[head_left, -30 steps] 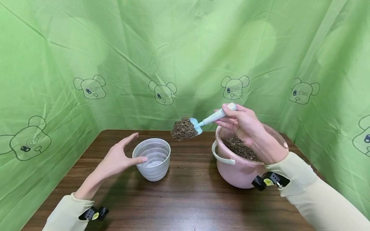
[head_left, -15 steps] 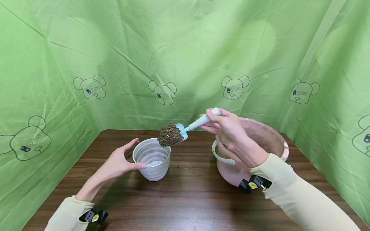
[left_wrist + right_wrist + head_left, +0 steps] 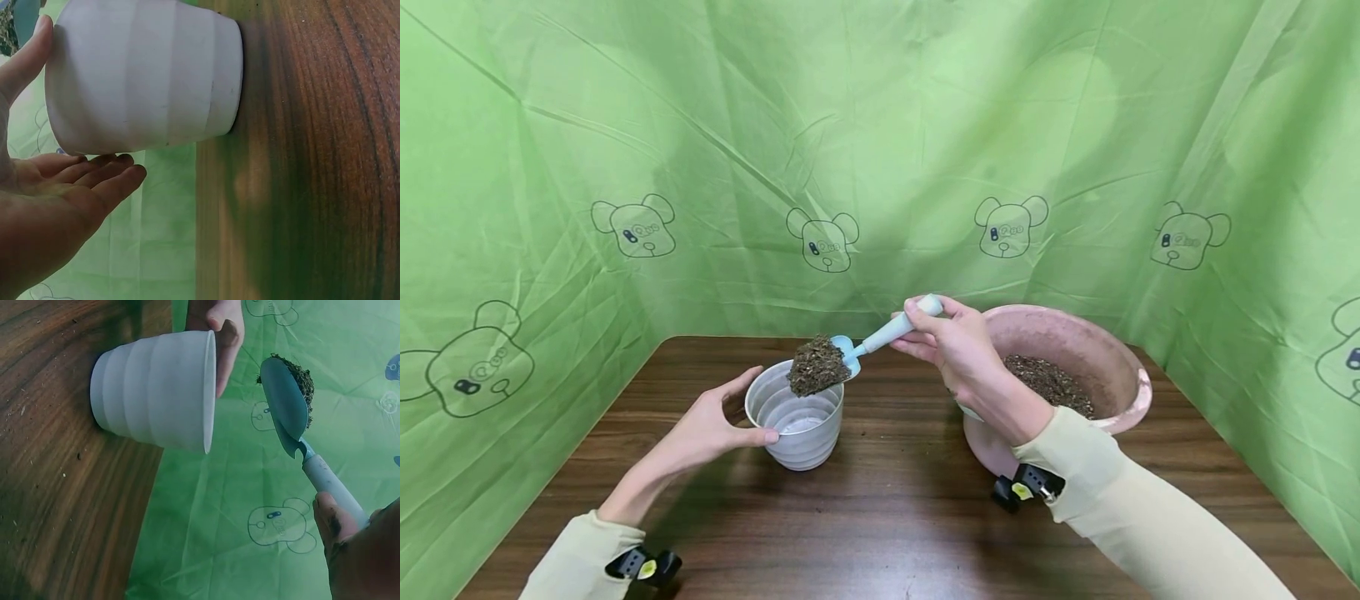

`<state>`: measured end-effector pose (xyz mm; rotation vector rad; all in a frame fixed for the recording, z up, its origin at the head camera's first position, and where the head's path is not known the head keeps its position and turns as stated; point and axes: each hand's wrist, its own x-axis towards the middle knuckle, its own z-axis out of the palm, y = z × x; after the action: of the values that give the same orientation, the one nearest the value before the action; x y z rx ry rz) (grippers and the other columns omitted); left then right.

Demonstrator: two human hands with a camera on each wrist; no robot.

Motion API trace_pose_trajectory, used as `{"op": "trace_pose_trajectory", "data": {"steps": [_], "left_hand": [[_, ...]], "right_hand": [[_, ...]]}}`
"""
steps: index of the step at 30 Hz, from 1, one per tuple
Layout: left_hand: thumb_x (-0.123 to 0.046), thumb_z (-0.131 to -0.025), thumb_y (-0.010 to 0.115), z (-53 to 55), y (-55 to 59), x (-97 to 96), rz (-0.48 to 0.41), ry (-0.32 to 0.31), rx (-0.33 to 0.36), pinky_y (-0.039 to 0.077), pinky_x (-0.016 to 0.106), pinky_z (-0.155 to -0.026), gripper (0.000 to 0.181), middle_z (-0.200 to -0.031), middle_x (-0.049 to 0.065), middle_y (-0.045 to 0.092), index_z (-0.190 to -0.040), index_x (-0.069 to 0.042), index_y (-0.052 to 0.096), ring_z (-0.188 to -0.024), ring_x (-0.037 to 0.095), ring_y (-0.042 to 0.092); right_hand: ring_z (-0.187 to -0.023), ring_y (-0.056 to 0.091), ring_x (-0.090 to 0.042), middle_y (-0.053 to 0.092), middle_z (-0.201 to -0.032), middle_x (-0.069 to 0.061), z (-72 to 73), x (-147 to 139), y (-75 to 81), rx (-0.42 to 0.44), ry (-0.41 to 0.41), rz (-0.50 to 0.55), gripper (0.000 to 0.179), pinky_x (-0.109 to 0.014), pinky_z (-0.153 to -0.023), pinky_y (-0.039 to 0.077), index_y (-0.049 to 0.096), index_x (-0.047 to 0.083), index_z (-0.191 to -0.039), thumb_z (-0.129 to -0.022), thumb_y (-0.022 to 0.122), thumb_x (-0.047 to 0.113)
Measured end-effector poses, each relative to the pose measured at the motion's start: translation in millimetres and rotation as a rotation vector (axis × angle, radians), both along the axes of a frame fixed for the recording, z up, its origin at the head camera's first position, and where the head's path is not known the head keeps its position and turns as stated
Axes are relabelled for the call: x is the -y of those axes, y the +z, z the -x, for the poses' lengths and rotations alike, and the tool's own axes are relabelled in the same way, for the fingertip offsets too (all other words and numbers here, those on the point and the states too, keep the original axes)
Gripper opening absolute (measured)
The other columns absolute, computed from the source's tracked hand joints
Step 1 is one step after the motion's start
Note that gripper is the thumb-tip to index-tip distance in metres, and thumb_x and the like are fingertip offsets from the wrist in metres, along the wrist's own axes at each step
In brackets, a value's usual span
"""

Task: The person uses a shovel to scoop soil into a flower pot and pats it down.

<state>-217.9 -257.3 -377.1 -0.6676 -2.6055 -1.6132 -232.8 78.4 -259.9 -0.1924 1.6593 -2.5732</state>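
Note:
A white ribbed flower pot (image 3: 805, 446) stands upright on the table, its visible inside bare. My left hand (image 3: 703, 429) spreads beside it, thumb by the front rim and fairly straight fingers along the left side; in the left wrist view the fingers (image 3: 103, 178) lie against or close to the pot wall. My right hand (image 3: 966, 350) grips the handle of a light blue garden trowel (image 3: 887, 335). Dark soil (image 3: 817, 367) is heaped on its blade, over the pot's back right rim. From the right wrist view, the blade's underside (image 3: 284, 397) shows apart from the pot.
A pink bucket (image 3: 1131, 392) of soil (image 3: 1048, 383) stands on the right, partly hidden by my right forearm. Soil crumbs dot the wooden table (image 3: 865, 517). Green cloth (image 3: 880, 150) with bear drawings hangs around the back and sides.
My right hand has carried the loaded trowel left and slightly down, from between the bucket and pot to over the pot's rim. My left hand has shifted slightly closer around the pot.

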Motion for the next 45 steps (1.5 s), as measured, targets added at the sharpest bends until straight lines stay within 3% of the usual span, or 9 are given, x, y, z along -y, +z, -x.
{"op": "trace_pose_trajectory", "data": {"steps": [6,12,16,28,34,45], "left_hand": [[-0.015,-0.073,0.084,0.4,-3.7,1.5,-0.074,-0.017,0.053,0.041,0.040,-0.099,0.098,-0.146,0.019,0.036,-0.150,-0.005,0.024,-0.129,0.033,0.040],[-0.011,-0.072,0.084,-0.3,-4.5,1.2,-0.140,-0.022,0.093,0.040,0.038,-0.099,0.098,-0.146,0.019,0.036,-0.150,-0.007,0.024,-0.129,0.033,0.040],[-0.009,-0.073,0.083,-0.7,-5.5,0.2,-0.170,-0.024,0.101,0.040,0.035,-0.099,0.098,-0.146,0.021,0.036,-0.150,-0.005,0.024,-0.129,0.034,0.040],[-0.010,-0.072,0.084,-1.2,-6.6,-1.3,-0.178,-0.006,0.112,0.040,0.034,-0.099,0.097,-0.145,0.018,0.039,-0.150,-0.006,0.026,-0.128,0.033,0.042],[-0.010,-0.073,0.083,-1.9,-4.6,-1.9,-0.185,-0.006,0.129,0.039,0.033,-0.100,0.096,-0.146,0.014,0.038,-0.150,-0.009,0.026,-0.128,0.026,0.042],[-0.011,-0.072,0.083,-3.6,-3.0,-2.5,-0.174,0.007,0.144,0.039,0.034,-0.100,0.097,-0.147,0.016,0.036,-0.150,-0.008,0.026,-0.129,0.030,0.041]], "right_hand": [[-0.093,0.066,-0.036,0.058,-0.115,-0.032,1.4,11.9,-8.5,-0.017,-0.011,-0.020,0.013,-0.043,-0.082,0.054,0.058,-0.004,-0.100,-0.091,0.063,0.005],[-0.091,0.066,-0.037,0.062,-0.108,-0.029,4.3,20.9,-16.7,-0.020,-0.019,-0.031,0.015,-0.042,-0.081,0.054,0.059,-0.005,-0.100,-0.090,0.064,0.006],[-0.088,0.067,-0.036,0.059,-0.113,-0.031,6.2,24.7,-21.6,-0.022,-0.026,-0.028,0.015,-0.042,-0.081,0.054,0.059,-0.006,-0.100,-0.090,0.064,0.005],[-0.085,0.067,-0.039,0.067,-0.098,-0.024,10.4,36.3,-30.7,-0.022,-0.054,-0.043,0.018,-0.043,-0.077,0.055,0.061,-0.006,-0.102,-0.088,0.067,0.003],[-0.085,0.067,-0.039,0.066,-0.102,-0.026,10.9,40.4,-31.5,-0.034,-0.056,-0.064,0.021,-0.043,-0.077,0.055,0.061,-0.006,-0.104,-0.087,0.068,0.003],[-0.085,0.067,-0.037,0.068,-0.099,-0.021,14.9,49.8,-34.7,-0.115,-0.077,-0.128,0.023,-0.042,-0.076,0.056,0.062,-0.007,-0.104,-0.085,0.070,0.003]]}}
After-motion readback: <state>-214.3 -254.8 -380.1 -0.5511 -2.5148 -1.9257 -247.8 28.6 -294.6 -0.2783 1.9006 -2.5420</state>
